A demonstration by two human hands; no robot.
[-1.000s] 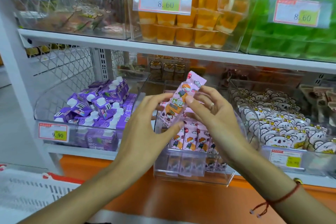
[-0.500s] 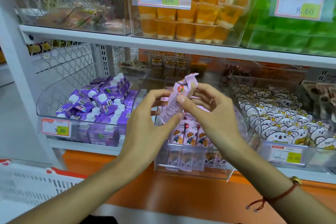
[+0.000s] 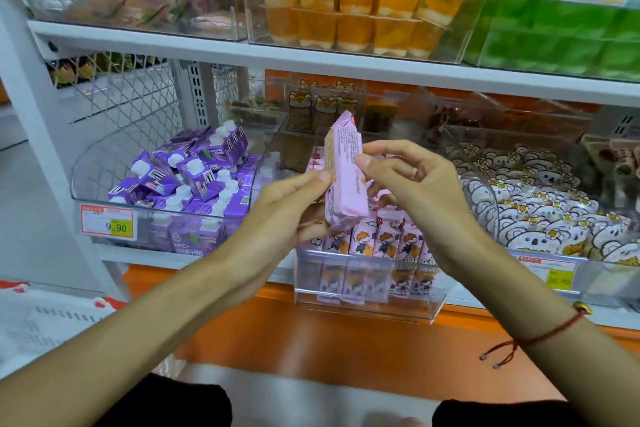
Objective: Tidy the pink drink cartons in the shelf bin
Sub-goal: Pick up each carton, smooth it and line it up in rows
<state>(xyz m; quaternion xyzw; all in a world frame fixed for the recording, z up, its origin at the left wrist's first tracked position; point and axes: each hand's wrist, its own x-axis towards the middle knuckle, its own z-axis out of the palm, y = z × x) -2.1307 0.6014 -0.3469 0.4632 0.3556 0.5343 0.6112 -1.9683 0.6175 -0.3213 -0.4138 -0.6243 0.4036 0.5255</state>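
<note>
I hold one pink drink carton (image 3: 344, 177) upright in front of the clear shelf bin (image 3: 363, 298), its printed back turned toward me. My left hand (image 3: 280, 215) grips its lower left edge with thumb and fingers. My right hand (image 3: 412, 184) pinches its right side with the thumb on the back face. Below my hands, a row of pink cartons (image 3: 377, 239) with cartoon children stands upright in the bin, faces forward.
A clear bin of purple capped cartons (image 3: 194, 184) sits to the left. A bin of white bear-print packets (image 3: 540, 204) sits to the right. Orange jelly cups (image 3: 349, 10) and green packs (image 3: 554, 38) fill the shelf above. A white basket (image 3: 41, 319) is at lower left.
The held carton has been rotated in both hands from its cartoon front, tilted, to nearly upright with its text-covered back facing me. The view moved closer.
</note>
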